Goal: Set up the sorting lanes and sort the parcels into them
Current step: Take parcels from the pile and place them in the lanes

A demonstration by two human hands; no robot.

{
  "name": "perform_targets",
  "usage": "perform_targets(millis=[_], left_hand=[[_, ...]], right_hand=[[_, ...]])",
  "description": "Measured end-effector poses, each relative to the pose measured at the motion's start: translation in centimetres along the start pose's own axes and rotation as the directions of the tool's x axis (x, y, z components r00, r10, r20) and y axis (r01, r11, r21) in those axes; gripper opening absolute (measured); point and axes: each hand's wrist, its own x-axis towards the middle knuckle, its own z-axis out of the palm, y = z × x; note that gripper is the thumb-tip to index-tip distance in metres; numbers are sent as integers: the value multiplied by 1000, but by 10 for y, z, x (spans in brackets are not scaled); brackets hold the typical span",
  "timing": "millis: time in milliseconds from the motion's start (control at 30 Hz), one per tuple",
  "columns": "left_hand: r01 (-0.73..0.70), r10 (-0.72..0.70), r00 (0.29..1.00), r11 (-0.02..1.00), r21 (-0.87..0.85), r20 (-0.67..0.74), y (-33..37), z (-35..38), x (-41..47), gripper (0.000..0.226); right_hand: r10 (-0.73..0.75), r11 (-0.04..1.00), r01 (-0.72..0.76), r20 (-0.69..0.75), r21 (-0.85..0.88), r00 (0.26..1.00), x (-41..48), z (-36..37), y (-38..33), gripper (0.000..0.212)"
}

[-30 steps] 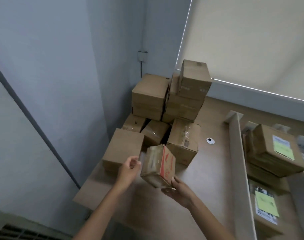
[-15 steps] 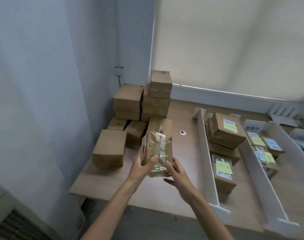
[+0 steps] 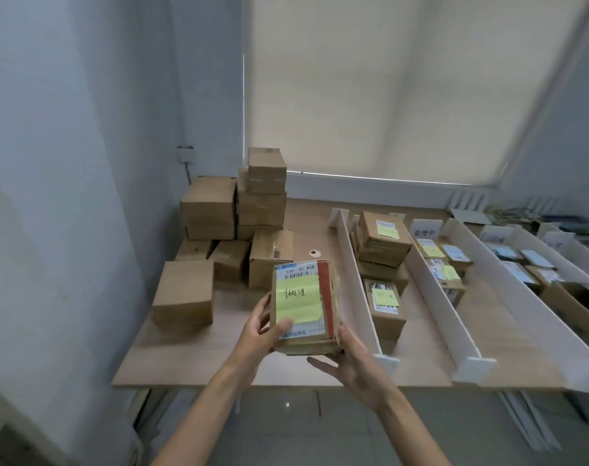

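Where a pale roller blind is drawn down at the back, a wooden worktop is recorded, set into a corner of blue-grey wall.

Long white dividers are stood on edge across its right half, by which lanes are marked off. The far-right lanes are blurred.

A pile of plain boxes is stacked in the back left corner, and a single box is set apart nearer the front edge.

Labelled parcels are lodged in the first lane, some stacked. Further parcels are laid in the second lane, behind which a white sign card is propped.

One held parcel is kept off the worktop, above its front part and just left of the first divider, labelled face turned to the camera.

Left hand: fingers are curled behind the parcel's left side, and the thumb is pressed on the front. Right hand: the lower right corner is clasped, with fingers reaching under the base and the thumb against the right edge.

A yellow sticky note bearing handwriting is stuck over the printed label.

A small round mark is seen on the worktop beyond.
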Motion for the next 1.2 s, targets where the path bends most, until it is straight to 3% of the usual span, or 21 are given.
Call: perform_targets(millis=[100,233,500,767,967,1100,1200], left_hand=[[-45,45,998,999,17,-35,-11,14,-8,82],[-89,88,996,994,67,26,-23,56,-16,62],[-116,98,980,988,98,173,-38,180,-11,57],[-92,56,965,987,131,258,-69,335,22,68],[-92,48,952,987,133,302,-90,452,48,41],[-75,12,943,981,177,332,-102,509,71,46],[-65,-12,935,977,205,355,-116,553,100,43]], right_hand=[[-95,973,45,-216,-227,972,-21,3,-2,43],[-118,940,5,-310,-342,943,-58,-3,-13,34],[-206,928,44,-410,-371,888,-125,-107,-51,38],[-227,938,63,-467,-340,855,-179,-263,-96,64],[-228,943,52,-523,-329,821,-214,-366,-134,46],[-227,948,42,-575,-317,786,-226,-419,-147,53],[-201,958,28,-602,-285,773,-224,-466,-156,45]])
